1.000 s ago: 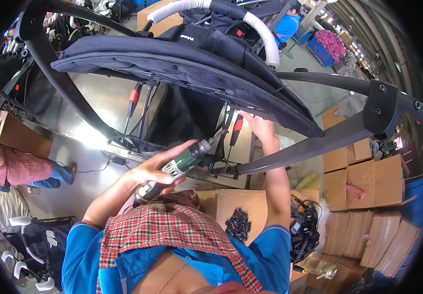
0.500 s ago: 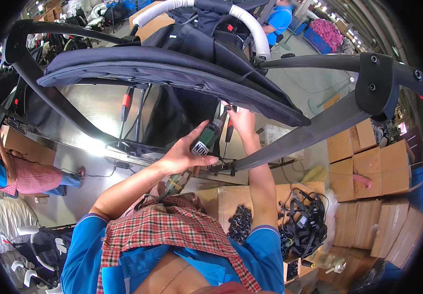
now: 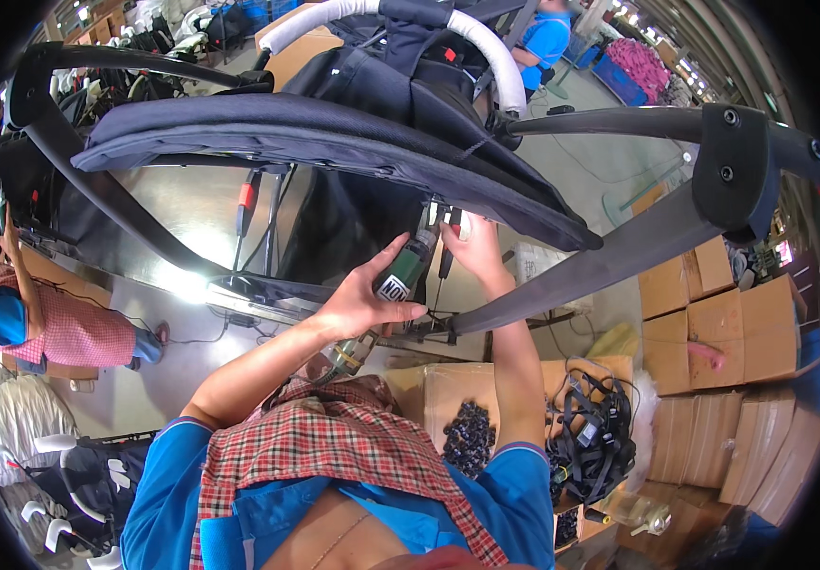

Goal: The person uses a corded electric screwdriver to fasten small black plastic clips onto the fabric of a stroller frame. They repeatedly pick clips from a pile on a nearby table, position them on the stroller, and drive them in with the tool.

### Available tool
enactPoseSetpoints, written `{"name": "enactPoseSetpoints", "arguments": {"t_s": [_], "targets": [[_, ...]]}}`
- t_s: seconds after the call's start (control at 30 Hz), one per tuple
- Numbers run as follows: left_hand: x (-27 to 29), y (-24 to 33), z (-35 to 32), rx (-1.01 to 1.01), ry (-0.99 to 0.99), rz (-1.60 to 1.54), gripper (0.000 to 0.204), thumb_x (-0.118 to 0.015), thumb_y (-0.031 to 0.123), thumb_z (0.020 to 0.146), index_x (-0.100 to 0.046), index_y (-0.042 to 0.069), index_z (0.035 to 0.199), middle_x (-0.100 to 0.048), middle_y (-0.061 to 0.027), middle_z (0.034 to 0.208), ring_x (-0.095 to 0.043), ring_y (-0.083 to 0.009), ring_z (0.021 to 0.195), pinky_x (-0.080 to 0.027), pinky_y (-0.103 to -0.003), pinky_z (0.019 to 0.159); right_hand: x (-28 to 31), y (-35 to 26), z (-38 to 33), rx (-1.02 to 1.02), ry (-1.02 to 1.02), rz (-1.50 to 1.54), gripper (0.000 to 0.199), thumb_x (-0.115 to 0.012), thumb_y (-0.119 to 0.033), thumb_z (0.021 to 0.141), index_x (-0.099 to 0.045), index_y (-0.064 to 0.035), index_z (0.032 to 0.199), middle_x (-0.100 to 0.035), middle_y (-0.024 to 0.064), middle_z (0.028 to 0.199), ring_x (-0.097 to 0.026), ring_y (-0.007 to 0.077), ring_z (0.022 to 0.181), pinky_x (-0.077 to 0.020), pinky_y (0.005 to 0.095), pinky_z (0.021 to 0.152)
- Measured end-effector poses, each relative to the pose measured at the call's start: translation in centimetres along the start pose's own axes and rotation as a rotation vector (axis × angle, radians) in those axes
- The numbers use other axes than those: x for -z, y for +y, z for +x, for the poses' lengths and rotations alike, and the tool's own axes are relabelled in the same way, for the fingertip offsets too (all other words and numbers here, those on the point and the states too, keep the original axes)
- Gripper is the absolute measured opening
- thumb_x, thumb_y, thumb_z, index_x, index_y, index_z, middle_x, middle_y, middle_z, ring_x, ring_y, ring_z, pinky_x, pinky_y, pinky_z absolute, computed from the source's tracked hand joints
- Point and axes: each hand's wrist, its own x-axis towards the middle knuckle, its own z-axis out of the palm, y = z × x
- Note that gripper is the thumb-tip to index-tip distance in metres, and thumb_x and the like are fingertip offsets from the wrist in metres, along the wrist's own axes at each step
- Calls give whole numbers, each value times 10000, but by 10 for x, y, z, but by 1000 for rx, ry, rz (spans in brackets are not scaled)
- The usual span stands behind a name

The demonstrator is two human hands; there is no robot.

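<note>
**A:** What are the hands doing?

**B:** The left hand (image 3: 358, 299) has its fingers closed tight around a green power screwdriver (image 3: 398, 274). The tool points up, and its tip is right under the dark fabric seat (image 3: 334, 152) of a stroller frame. The right hand (image 3: 474, 249) is up there too, just beside the tip. Its fingers look pinched on something small, but I cannot tell what.

**A:** What could go wrong?

**B:** The right hand's fingers are very close to the spinning tip. If the tool slips sideways, I think it could poke them. The tip could also catch the fabric and tear it, because the cloth hangs right over that spot. And if the tool leans, the screw may go in crooked.

**A:** Anything else in the way?

**B:** Yes. The tool's cord (image 3: 348, 356) hangs down by the person's chest. It might snag on the plaid apron (image 3: 324, 446).

**A:** Is there room to move?

**B:** Not much above. The fabric edge is a low roof, and a grey frame bar (image 3: 600, 261) slants just right of the right hand. A black joint block (image 3: 737, 157) sits farther right. Below the hands it is more open, down to a box of small black parts (image 3: 469, 439) and a heap of black straps (image 3: 590, 442). Another person in a checked top (image 3: 49, 328) is well off to the left.
</note>
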Motion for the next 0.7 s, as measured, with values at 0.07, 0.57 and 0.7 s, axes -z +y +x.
{"name": "enactPoseSetpoints", "arguments": {"t_s": [0.07,0.57,0.7], "targets": [[0,0,1,-1,-6,-13,1005,-796,105,789,-143,86,1553,-654,-35,847,-549,-87,572,-463,-247,500,1,11,-4,-16,-28,137,400,-688,-67,799,-604,-4,1186,-658,120,1084,-607,261,1024,-449,371,924],[0,0,0,-22,-33,-38,961,-758,52,806,-149,65,1549,-657,-45,927,-554,-78,594,-476,-241,533,-27,58,-8,67,297,129,221,-627,-165,949,-670,4,1086,-694,118,1013,-637,232,959,-461,345,908],[-2,4,0,-4,9,-4,950,-746,40,806,-154,64,1549,-648,-39,903,-552,-81,587,-478,-243,537,-31,59,-8,83,314,71,227,-619,-173,955,-672,12,1075,-701,134,1003,-648,239,945,-470,349,895]]}}
